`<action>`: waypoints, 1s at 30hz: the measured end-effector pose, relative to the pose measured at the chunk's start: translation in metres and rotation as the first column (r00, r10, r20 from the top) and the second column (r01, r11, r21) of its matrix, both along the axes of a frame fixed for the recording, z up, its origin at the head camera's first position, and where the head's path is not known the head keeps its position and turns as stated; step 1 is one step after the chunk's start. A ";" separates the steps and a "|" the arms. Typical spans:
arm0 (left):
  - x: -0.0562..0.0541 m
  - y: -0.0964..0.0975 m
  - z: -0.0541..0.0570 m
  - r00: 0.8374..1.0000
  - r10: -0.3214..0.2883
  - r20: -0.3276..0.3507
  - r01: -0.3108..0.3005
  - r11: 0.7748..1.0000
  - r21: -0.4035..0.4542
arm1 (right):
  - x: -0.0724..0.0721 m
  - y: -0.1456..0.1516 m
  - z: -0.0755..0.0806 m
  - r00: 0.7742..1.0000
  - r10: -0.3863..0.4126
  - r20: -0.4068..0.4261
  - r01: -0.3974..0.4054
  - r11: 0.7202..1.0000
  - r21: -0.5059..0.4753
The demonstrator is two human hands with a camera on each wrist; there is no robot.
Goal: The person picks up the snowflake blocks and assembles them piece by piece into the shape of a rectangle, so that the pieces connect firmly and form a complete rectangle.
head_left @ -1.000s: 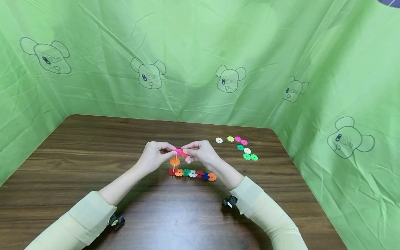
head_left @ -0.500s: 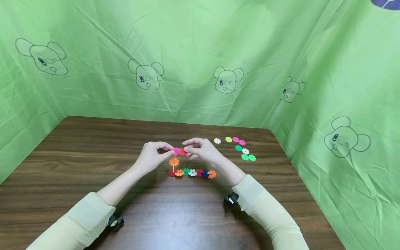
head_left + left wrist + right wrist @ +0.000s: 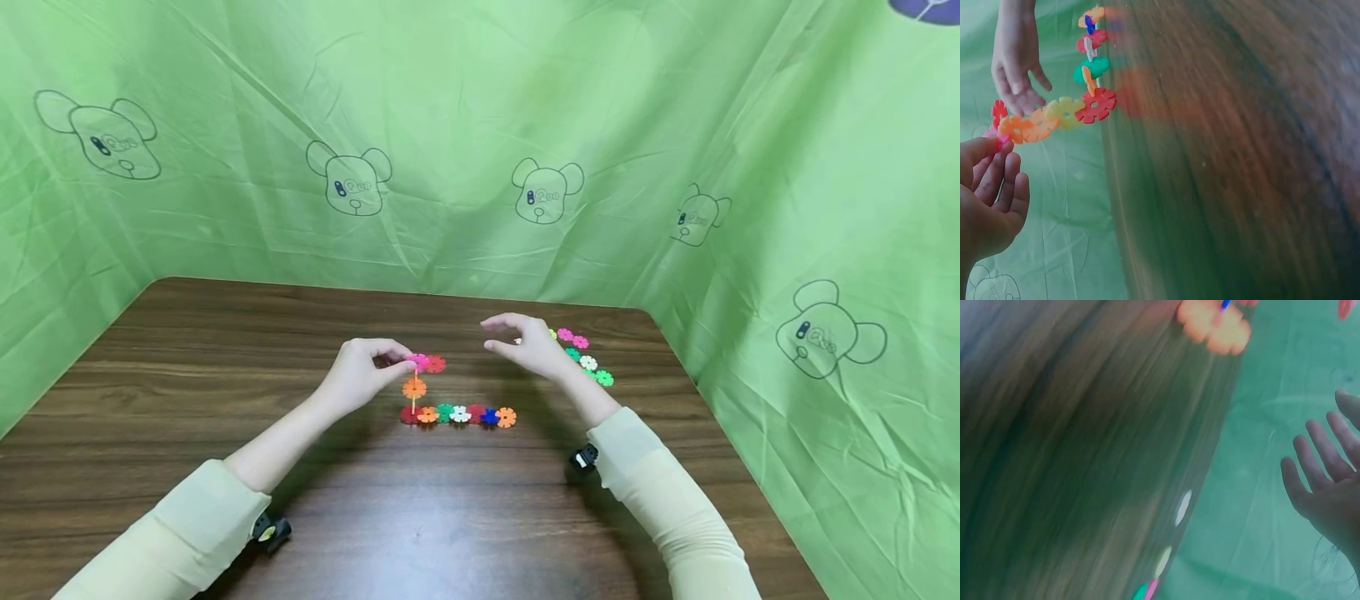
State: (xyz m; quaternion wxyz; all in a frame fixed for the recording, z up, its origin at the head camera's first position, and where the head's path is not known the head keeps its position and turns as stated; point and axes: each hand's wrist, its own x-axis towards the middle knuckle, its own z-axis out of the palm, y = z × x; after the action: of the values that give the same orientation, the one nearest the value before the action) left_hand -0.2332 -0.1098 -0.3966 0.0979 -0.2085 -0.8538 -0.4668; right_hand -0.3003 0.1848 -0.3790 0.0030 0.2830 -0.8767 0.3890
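Note:
In the head view my left hand (image 3: 356,373) pinches a pink notched snowflake disc (image 3: 418,362) between thumb and fingers. Joined to it on the right is a red disc (image 3: 435,364). Below hangs an upright column of discs, with an orange disc (image 3: 414,389) facing forward and a yellow disc (image 3: 1065,113) clear in the left wrist view. The column stands on the left end of a row of interlocked discs, which runs through a white disc (image 3: 461,414) to an orange end disc (image 3: 506,417). My right hand (image 3: 534,346) is empty above the table, fingers spread.
Loose discs lie at the back right of the wooden table (image 3: 225,333), among them a pink disc (image 3: 565,334), a white disc (image 3: 588,362) and a green disc (image 3: 603,377). My right hand partly covers some. A green cloth (image 3: 450,100) encloses the table's back and sides.
My right hand has let go of the red disc and moved right, towards the loose discs. The left hand keeps its pinch on the pink disc, nearly still.

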 end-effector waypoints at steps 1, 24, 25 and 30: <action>0.000 -0.001 0.000 1.000 -0.001 -0.002 0.001 1.000 -0.002 | -0.003 0.005 -0.002 1.000 -0.018 -0.020 0.018 1.000 0.016; 0.002 -0.007 0.002 1.000 0.006 0.011 -0.006 1.000 -0.003 | -0.058 0.064 -0.052 0.978 -0.133 -0.163 0.183 0.920 0.347; 0.002 -0.007 0.001 1.000 0.006 0.011 -0.006 1.000 -0.004 | -0.059 0.065 -0.053 0.979 -0.135 -0.154 0.184 0.912 0.366; 0.001 -0.007 0.000 1.000 0.005 0.016 -0.005 1.000 -0.004 | -0.064 0.067 -0.057 0.984 -0.145 -0.104 0.177 0.882 0.436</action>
State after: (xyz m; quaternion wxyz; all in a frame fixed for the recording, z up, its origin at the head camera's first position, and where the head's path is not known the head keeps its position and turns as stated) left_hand -0.2320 -0.1169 -0.3969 0.0918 -0.2029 -0.8560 -0.4666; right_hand -0.3639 0.2519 -0.4361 0.0007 0.2157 -0.9620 0.1673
